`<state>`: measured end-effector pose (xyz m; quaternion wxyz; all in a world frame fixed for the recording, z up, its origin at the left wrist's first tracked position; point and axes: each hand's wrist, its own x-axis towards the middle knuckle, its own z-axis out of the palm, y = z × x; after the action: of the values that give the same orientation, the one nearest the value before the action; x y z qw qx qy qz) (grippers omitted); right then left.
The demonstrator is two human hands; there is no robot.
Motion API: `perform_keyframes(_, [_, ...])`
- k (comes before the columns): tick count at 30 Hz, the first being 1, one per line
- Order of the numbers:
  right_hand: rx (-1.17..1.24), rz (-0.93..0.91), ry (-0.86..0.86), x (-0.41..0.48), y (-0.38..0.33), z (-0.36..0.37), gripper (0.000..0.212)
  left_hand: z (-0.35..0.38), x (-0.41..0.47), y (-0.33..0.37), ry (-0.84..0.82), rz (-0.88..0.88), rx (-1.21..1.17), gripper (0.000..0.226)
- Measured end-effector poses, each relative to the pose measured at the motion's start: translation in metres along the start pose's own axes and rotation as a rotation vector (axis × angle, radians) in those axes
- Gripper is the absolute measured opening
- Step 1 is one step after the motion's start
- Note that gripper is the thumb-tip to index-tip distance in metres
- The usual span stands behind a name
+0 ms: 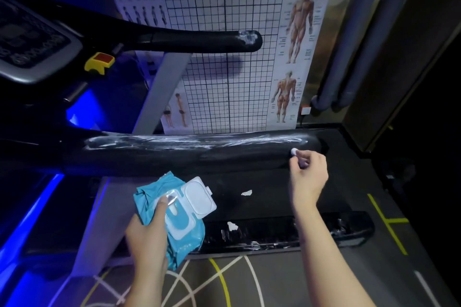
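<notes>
My left hand (147,237) grips a blue pack of wet wipes (184,227) with its white flip lid (199,197) standing open. My right hand (308,174) pinches a small white wad of wipe (294,151) against the right end of the near black treadmill handrail (174,157). White smears streak the top of that rail. A second handrail (199,41) farther off carries a white smear at its tip.
The treadmill console (30,40) with a yellow and red safety key (99,62) is at the upper left. Below lie the dark belt (262,202), white scraps (246,192), and a smeared side rail (287,232). An anatomy grid poster (237,57) hangs behind.
</notes>
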<state>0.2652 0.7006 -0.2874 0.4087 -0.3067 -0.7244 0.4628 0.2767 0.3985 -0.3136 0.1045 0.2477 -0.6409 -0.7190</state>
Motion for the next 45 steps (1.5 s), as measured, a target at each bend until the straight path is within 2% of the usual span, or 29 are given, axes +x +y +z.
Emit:
perform_keyframes(3, [0.027, -0.07, -0.042, -0.006, -0.002, -0.011, 0.015, 0.017, -0.006, -0.004, -0.013, -0.029, -0.043, 0.014])
perform_keyframes(7, [0.049, -0.238, -0.205, -0.028, -0.014, 0.001, 0.021, 0.034, -0.015, -0.012, -0.054, -0.045, -0.026, 0.015])
perform_keyframes(12, [-0.019, -0.39, -0.293, -0.029, -0.012, 0.021, 0.016, 0.036, -0.024, -0.021, -0.095, -0.026, 0.013, 0.007])
perform_keyframes(14, [-0.066, -0.392, -0.275, -0.015, -0.004, 0.018, 0.015, 0.035, -0.026, -0.023, -0.106, -0.019, 0.033, 0.007])
perform_keyframes(17, [-0.09, -0.321, -0.155, 0.009, 0.014, 0.002, 0.018, 0.033, -0.026, -0.024, -0.117, 0.006, 0.063, 0.013])
perform_keyframes(21, [-0.001, -0.145, -0.012, 0.036, 0.022, -0.028, 0.016, 0.03, -0.026, -0.025, -0.127, 0.019, 0.088, 0.019])
perform_keyframes(24, [0.066, -0.156, 0.034, 0.053, 0.016, -0.033, 0.007, 0.032, -0.027, -0.025, -0.13, 0.022, 0.095, 0.013])
perform_keyframes(32, [0.032, -0.283, 0.006, 0.042, 0.011, -0.011, 0.012, 0.046, -0.029, -0.028, -0.146, 0.019, 0.094, 0.009])
perform_keyframes(36, [0.066, -0.42, -0.175, 0.008, 0.008, 0.007, 0.012, 0.051, -0.03, -0.031, -0.159, 0.023, 0.115, 0.01])
perform_keyframes(38, [0.119, -0.348, -0.184, -0.001, 0.004, 0.008, 0.01, 0.052, -0.03, -0.034, -0.163, 0.023, 0.117, 0.01])
perform_keyframes(42, [0.258, -0.133, -0.016, 0.001, -0.002, -0.011, 0.001, 0.047, -0.03, -0.037, -0.165, 0.021, 0.113, 0.015])
perform_keyframes(45, [0.25, -0.026, 0.083, 0.026, 0.006, -0.022, 0.007, 0.042, -0.028, -0.039, -0.168, 0.005, 0.115, 0.016])
